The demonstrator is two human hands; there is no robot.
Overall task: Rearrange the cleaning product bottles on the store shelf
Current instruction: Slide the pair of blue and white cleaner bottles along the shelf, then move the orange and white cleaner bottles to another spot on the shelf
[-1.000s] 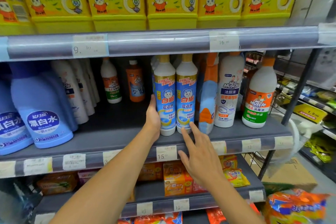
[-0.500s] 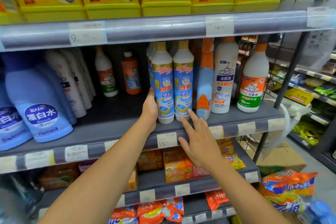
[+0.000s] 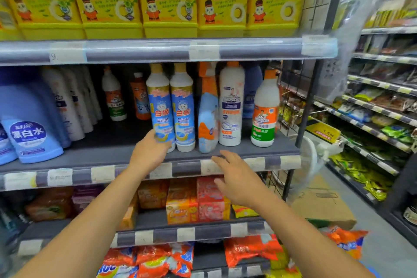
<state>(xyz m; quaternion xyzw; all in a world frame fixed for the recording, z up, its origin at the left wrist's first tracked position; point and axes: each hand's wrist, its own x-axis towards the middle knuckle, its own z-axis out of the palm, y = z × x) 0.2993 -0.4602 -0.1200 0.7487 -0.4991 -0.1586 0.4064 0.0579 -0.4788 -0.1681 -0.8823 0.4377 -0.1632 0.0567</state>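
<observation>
One left hand (image 3: pixel 150 153) around bottle (image 3: pixel 160 106) base

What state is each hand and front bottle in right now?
left hand, gripping left blue-label bottle low down
right hand, open, holding nothing
left blue-label bottle, upright, gripped
right blue-label bottle, upright, untouched
spray bottle, upright, untouched
orange-cap bottle, upright, standing apart

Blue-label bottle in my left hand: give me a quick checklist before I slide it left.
1. Grip: left hand holds left blue-label bottle low down: ok.
2. Bottle upright: ok.
3. Spare hand: right hand open, off the bottles: ok.
4. Gap to twin bottle: not ok, none visible.
5. Room: bare shelf to its left: ok.
6. Cap tight: cannot tell.
</observation>
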